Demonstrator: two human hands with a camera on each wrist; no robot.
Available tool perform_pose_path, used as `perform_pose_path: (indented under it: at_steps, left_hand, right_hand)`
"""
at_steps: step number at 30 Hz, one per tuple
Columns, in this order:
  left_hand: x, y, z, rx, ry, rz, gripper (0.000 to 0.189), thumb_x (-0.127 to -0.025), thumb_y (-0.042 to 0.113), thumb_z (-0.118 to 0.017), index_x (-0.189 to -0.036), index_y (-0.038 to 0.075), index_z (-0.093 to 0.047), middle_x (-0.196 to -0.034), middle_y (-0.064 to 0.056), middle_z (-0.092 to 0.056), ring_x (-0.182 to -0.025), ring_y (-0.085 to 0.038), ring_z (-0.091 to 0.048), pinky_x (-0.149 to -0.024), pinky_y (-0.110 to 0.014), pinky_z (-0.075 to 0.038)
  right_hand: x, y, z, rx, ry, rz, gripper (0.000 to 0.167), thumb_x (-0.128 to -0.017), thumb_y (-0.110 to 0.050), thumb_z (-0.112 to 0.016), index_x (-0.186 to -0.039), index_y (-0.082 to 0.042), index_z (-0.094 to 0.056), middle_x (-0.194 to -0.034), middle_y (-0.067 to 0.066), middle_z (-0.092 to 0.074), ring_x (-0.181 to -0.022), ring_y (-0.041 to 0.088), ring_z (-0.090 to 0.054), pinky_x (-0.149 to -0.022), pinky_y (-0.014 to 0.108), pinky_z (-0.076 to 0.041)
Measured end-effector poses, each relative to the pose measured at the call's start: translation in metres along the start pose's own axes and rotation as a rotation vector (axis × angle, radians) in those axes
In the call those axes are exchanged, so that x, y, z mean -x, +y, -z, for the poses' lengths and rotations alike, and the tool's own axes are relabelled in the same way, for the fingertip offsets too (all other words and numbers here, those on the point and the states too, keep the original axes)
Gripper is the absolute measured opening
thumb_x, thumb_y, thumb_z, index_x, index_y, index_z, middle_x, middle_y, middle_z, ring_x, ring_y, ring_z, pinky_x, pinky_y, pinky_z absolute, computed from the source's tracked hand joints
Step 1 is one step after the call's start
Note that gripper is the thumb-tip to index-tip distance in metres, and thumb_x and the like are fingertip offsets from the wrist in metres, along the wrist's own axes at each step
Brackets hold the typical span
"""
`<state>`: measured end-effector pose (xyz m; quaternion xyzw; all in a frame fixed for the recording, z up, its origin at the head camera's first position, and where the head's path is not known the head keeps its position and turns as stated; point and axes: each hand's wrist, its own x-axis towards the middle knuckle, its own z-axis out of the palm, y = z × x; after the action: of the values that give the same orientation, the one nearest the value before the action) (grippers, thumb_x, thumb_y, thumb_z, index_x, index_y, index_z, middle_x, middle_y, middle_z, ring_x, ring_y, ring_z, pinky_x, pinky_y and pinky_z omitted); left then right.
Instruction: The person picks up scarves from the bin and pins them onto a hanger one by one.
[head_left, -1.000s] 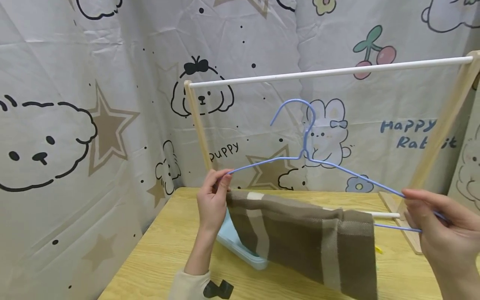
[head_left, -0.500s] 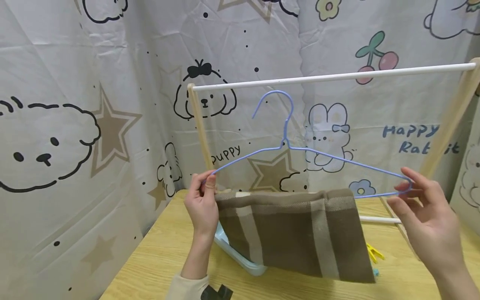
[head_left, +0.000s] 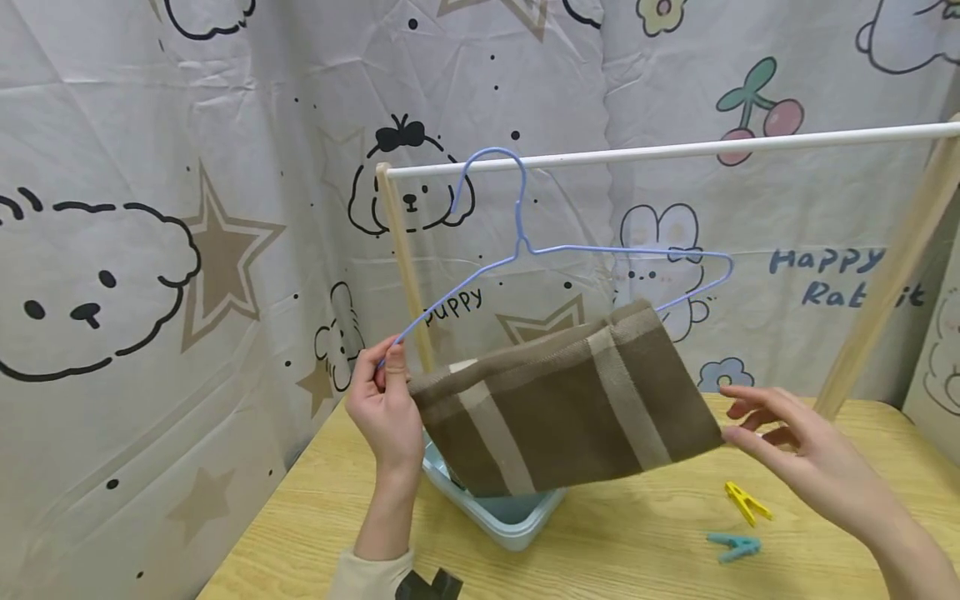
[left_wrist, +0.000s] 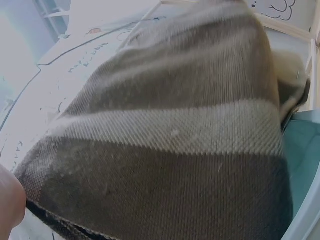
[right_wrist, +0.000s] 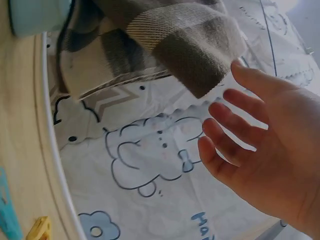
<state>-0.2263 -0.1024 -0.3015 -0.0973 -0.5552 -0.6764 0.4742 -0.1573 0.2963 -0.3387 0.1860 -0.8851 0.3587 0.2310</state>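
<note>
My left hand (head_left: 386, 417) pinches the left end of a blue wire hanger (head_left: 519, 218). Over the hanger's lower bar drapes a brown plaid cloth (head_left: 558, 408) with pale stripes. The hanger tilts, its right end raised, and its hook overlaps the rack's white rod in the head view. My right hand (head_left: 810, 467) has fingers loosely bent and holds nothing, its fingertips right at the cloth's lower right corner. In the left wrist view the cloth (left_wrist: 165, 130) fills most of the picture and hides the hanger. The right wrist view shows the right hand (right_wrist: 265, 130) beside the hanging cloth.
A wooden rack with a white top rod (head_left: 675, 152) stands behind the hanger. Below the cloth sits a light blue plastic basin (head_left: 525, 527) on the wooden table. A yellow clothespin (head_left: 746, 502) and a teal clothespin (head_left: 735, 546) lie at its right. A printed curtain hangs behind.
The right hand has let go of the hanger's right end and moved down beside the cloth. The hanger has shifted left and tilted up at its right, baring the clothespins and more of the basin.
</note>
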Motion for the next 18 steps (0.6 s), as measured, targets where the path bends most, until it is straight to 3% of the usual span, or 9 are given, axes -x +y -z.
perform_pose_path:
  at_steps: [5, 12, 18]
  left_hand:
    - [-0.002, 0.0, 0.002, 0.014, 0.021, 0.032, 0.025, -0.096, 0.017, -0.065, -0.105, -0.006, -0.069, -0.069, 0.007, -0.048, -0.061, -0.005, -0.036, -0.055, -0.016, -0.028]
    - [-0.003, -0.004, 0.001, 0.024, 0.025, 0.04, 0.021, -0.095, 0.016, -0.066, -0.105, -0.003, -0.071, -0.067, 0.007, -0.045, -0.057, -0.005, -0.028, -0.051, -0.017, -0.021]
    - [-0.004, -0.008, 0.002, 0.036, 0.041, 0.062, 0.022, -0.094, 0.015, -0.068, -0.105, -0.004, -0.071, -0.068, 0.007, -0.046, -0.058, -0.004, -0.028, -0.052, -0.017, -0.022]
  right_hand:
    - [0.0, 0.017, -0.014, -0.006, -0.101, 0.059, 0.038, -0.091, -0.008, -0.071, -0.128, -0.014, -0.062, -0.101, -0.012, -0.061, -0.085, 0.001, -0.057, -0.071, 0.016, -0.049]
    - [0.007, 0.04, -0.026, -0.074, -0.207, 0.005, 0.039, -0.093, -0.011, -0.069, -0.13, -0.016, -0.059, -0.101, -0.01, -0.059, -0.086, 0.003, -0.059, -0.07, 0.021, -0.05]
    - [0.012, 0.066, -0.032, -0.19, -0.345, 0.035, 0.035, -0.091, -0.005, -0.069, -0.123, -0.017, -0.064, -0.101, -0.013, -0.06, -0.084, 0.004, -0.059, -0.064, 0.023, -0.049]
